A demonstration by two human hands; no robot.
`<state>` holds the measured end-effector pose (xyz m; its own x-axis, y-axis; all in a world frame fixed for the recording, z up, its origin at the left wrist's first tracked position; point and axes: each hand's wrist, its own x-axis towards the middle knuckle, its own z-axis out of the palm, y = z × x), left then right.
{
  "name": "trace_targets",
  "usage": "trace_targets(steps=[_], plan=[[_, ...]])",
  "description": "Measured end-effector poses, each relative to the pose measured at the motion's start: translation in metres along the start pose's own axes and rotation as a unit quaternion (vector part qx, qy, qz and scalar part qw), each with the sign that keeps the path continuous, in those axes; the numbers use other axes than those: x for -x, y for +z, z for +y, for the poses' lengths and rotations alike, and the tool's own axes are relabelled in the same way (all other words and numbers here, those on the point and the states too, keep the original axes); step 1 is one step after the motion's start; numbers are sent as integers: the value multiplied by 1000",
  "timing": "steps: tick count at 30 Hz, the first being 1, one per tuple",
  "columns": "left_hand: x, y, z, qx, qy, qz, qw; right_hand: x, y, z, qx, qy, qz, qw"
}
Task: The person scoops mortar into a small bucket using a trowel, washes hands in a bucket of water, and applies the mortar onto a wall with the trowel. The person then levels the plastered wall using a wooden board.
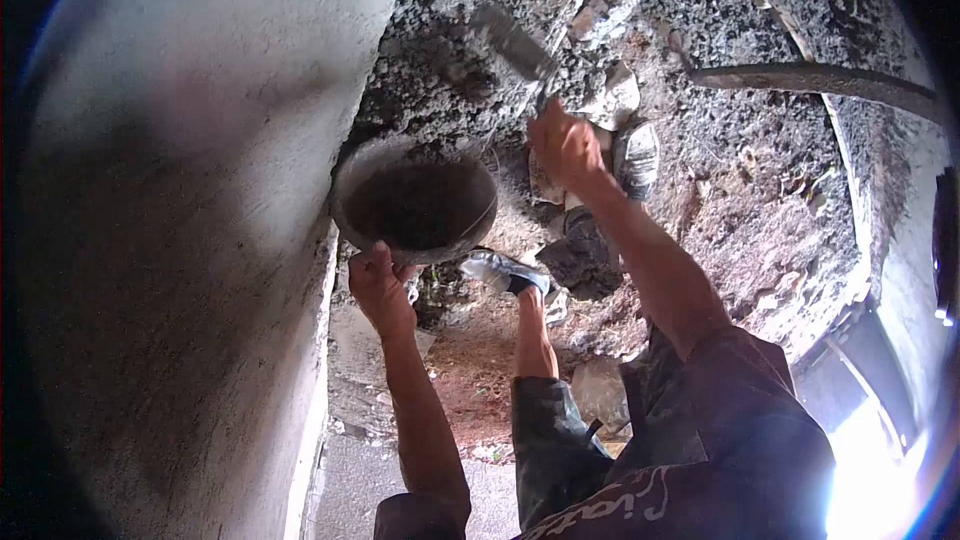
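Observation:
My left hand (380, 288) is closed on the near rim of a round grey bucket (468, 228), which is tilted so that its mouth faces me. Dark, crumbly material (410, 202) lies inside it, and a thin wire handle seems to run along its right side. Ahead and to the right, my right hand (566, 148) is wrapped round the handle of a trowel (512, 42). The trowel's flat blade is smeared by motion and points up and left, over the dark rubble. Its blade is apart from the bucket.
A plastered wall (190, 220) rises close on the left. Grey gravelly rubble (430, 70) and stones (615, 95) cover the ground ahead. A curved bar (820, 80) juts in from the right. My shoes (505, 270) stand on uneven, dirt-covered ground.

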<state>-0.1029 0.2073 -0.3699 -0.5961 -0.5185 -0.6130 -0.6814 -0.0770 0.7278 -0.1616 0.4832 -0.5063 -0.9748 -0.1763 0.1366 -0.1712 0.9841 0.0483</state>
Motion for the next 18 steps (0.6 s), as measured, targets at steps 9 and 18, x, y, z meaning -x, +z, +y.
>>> trace_targets(steps=[9, 18], plan=[[-2, -2, -2, 29, -19, 5, 999, -25, 4, 19, -443, 117, -248, 854], [-4, 7, -2, 24, -15, 9, 1000, -58, 5, -24, -439, 133, -518, 722]])
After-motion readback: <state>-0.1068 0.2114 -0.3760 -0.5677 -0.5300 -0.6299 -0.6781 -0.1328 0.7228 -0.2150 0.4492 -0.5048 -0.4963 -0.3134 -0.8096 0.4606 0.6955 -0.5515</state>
